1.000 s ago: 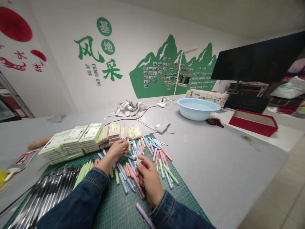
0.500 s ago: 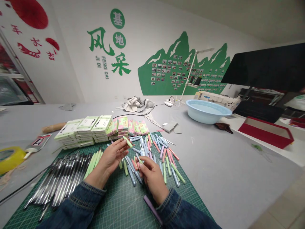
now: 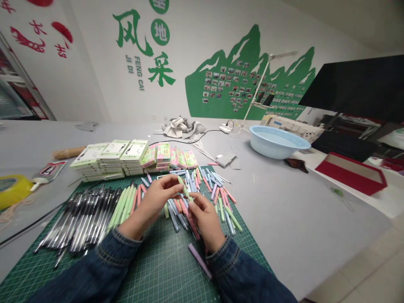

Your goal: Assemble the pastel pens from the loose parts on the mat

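Note:
My left hand [image 3: 158,200] and my right hand [image 3: 205,219] meet over a green cutting mat [image 3: 164,269], both fingertips on a light green pen [image 3: 183,186]. Its lower end is partly hidden by my fingers. Just below my hands lies a loose scatter of pastel pens [image 3: 208,187] in pink, blue and green. To the left of my left hand lie rows of clear black-ink pens [image 3: 85,221] and a group of green pens [image 3: 119,214]. A lone purple pen [image 3: 199,261] rests near my right sleeve.
Stacked green-and-white boxes [image 3: 110,158] and pink-green packs [image 3: 164,153] line the mat's far edge. A yellow tape roll [image 3: 12,191] sits at the left. Further back are a blue basin [image 3: 277,143], crumpled cloth [image 3: 181,128], a sewing machine [image 3: 292,125], and a red box [image 3: 350,174].
My hands have moved closer together, and the light green pen now sits between both sets of fingers instead of in the left hand alone. The view has shifted slightly.

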Demonstrator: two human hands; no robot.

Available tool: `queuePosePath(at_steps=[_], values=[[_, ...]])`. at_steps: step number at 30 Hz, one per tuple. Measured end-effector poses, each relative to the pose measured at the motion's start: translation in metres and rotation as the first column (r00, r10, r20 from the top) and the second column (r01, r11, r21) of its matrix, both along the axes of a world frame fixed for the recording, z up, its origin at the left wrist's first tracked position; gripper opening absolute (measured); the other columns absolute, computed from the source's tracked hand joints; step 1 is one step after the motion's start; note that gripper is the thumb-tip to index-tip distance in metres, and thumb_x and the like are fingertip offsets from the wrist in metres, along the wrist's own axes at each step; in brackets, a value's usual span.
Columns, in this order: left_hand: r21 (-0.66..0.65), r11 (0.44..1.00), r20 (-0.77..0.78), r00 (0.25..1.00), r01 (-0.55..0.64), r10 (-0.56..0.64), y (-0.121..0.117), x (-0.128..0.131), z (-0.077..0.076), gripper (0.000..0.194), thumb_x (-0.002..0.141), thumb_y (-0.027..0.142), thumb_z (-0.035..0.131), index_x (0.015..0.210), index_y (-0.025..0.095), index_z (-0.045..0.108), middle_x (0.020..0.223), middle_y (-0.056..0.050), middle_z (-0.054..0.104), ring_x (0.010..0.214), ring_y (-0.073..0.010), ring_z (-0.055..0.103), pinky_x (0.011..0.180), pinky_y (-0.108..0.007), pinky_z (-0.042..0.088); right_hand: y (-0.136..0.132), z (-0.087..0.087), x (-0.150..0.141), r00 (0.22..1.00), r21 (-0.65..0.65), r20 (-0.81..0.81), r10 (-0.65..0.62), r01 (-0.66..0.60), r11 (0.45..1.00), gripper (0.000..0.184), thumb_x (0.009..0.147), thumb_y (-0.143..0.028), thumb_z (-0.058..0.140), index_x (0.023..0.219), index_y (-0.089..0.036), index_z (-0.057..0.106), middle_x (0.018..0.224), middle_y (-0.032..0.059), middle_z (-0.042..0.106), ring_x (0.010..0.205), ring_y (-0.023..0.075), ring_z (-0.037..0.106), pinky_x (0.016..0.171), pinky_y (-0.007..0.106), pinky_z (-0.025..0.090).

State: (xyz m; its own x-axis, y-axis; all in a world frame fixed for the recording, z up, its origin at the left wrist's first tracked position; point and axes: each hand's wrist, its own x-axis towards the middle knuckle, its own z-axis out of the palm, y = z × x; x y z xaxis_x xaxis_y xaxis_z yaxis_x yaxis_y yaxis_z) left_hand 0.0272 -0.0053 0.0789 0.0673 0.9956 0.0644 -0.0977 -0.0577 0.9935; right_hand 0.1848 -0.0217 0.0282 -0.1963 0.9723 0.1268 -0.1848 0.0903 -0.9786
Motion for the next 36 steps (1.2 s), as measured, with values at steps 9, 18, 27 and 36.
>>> queuePosePath(at_steps=[9, 18, 27, 36], values=[[0.022, 1.0, -0.001, 1.0, 0.02, -0.02, -0.002, 0.006, -0.001, 0.016, 0.076, 0.03, 0.068, 0.084, 0.017, 0.063, 0.079, -0.002, 0.065, 0.078, -0.017, 0.062, 0.068, -0.028, 0.052, -0.003, 0.018, 0.006, 0.999, -0.013, 0.053, 0.006, -0.006, 1.0, 0.016, 0.079, -0.029, 0.063, 0.086, -0.02, 0.051, 0.06, -0.0077, 0.05, 0.043, 0.0062, 0.034, 0.042, 0.019, 0.025], [0.029, 0.999, 0.049, 0.999, -0.022, 0.021, -0.006, 0.008, 0.004, 0.017, 0.07, 0.028, 0.073, 0.081, 0.017, 0.068, 0.08, -0.005, 0.069, 0.076, -0.0193, 0.064, 0.067, -0.029, 0.051, -0.003, 0.016, 0.005, 0.994, -0.033, 0.109, -0.017, 0.02, 0.999, 0.017, 0.077, -0.026, 0.066, 0.078, -0.021, 0.05, 0.048, -0.0107, 0.04, 0.038, 0.0069, 0.033, 0.038, 0.019, 0.023], [0.061, 0.998, 0.05, 0.999, 0.016, -0.019, -0.007, 0.01, 0.004, 0.016, 0.072, 0.029, 0.072, 0.082, 0.017, 0.068, 0.08, -0.005, 0.069, 0.076, -0.0193, 0.063, 0.069, -0.03, 0.052, -0.005, 0.018, 0.003, 0.999, -0.062, -0.038, -0.004, 0.001, 0.998, 0.02, 0.078, -0.031, 0.067, 0.076, -0.019, 0.051, 0.046, -0.0111, 0.04, 0.036, 0.0059, 0.032, 0.035, 0.018, 0.025], [0.13, 0.989, 0.01, 0.998, 0.065, -0.067, -0.007, 0.01, 0.0, 0.013, 0.077, 0.028, 0.067, 0.085, 0.017, 0.069, 0.079, -0.003, 0.067, 0.072, -0.0164, 0.059, 0.069, -0.026, 0.047, -0.005, 0.017, 0.001, 0.939, -0.205, -0.303, 0.161, -0.229, 0.952, 0.034, 0.083, -0.047, 0.059, 0.082, -0.013, 0.063, 0.055, -0.003, 0.053, 0.042, 0.0056, 0.041, 0.038, 0.016, 0.034]])
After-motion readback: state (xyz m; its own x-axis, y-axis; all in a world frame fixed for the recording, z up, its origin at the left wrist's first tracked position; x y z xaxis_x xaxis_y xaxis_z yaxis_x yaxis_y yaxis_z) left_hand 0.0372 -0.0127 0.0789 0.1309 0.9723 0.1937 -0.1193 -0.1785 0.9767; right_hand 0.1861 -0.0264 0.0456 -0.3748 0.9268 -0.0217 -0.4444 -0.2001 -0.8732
